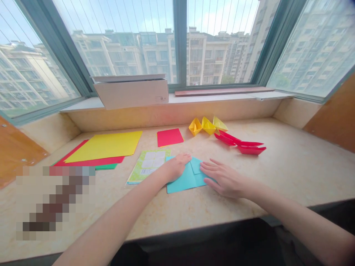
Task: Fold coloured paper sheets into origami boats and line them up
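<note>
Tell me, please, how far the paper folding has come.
Done: three yellow boats and some red boats stand finished near the back wall. In hand: the left hand and the right hand press flat on a blue sheet, which is only partly folded. Probably left: a red square and a stack of large sheets lie unfolded.

Lit brightly and evenly by daylight through the window (180, 40) at twelve o'clock. Only soft, faint shadows beneath the left hand (176, 167) and right hand (226, 180). Washed out in the sky (216, 14). Bent by a wide lens toward nine and three o'clock. Pixelated at eight o'clock; sharp elsewhere.
</note>
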`<state>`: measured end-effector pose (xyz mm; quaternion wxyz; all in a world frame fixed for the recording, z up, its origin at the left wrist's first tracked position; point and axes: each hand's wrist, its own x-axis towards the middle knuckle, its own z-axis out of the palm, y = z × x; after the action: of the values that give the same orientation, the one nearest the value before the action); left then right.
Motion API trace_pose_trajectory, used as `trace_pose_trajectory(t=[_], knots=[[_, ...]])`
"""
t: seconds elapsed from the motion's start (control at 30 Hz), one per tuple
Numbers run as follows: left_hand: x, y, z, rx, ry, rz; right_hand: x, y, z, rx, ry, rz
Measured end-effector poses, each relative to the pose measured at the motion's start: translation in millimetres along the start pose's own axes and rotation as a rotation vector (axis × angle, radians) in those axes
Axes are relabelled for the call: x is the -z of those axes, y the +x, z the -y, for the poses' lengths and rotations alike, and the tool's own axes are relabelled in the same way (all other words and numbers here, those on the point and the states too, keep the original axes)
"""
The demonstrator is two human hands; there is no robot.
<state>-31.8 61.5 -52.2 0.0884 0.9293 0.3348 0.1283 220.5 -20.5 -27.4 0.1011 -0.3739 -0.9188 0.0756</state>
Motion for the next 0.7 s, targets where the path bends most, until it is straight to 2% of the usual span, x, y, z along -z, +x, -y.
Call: trace_pose_trajectory(t=[0.17,0.27,0.33,0.47,0.6,0.7], knots=[[2.1,2,-1,0.001,-0.005,-0.002,-13,-19,6,-0.076,-0.003,-0.085],[7.6,5,-5,0.011,0.016,-0.003,-4,-13,4,-0.049,-0.038,-0.065],[13.9,8,-10,0.021,0.05,-0.003,7,-7,-2,-0.024,-0.074,-0.033],[28.4,6,-27,0.021,0.138,0.017,24,6,-22,-0.025,-0.3,-0.02],[35.1,-2,-43,-0.032,0.182,0.054,24,32,-42,-0.021,-0.323,-0.057],[35.0,-3,-48,-0.099,0.172,0.08,24,57,-47,-0.001,-0.286,-0.085]])
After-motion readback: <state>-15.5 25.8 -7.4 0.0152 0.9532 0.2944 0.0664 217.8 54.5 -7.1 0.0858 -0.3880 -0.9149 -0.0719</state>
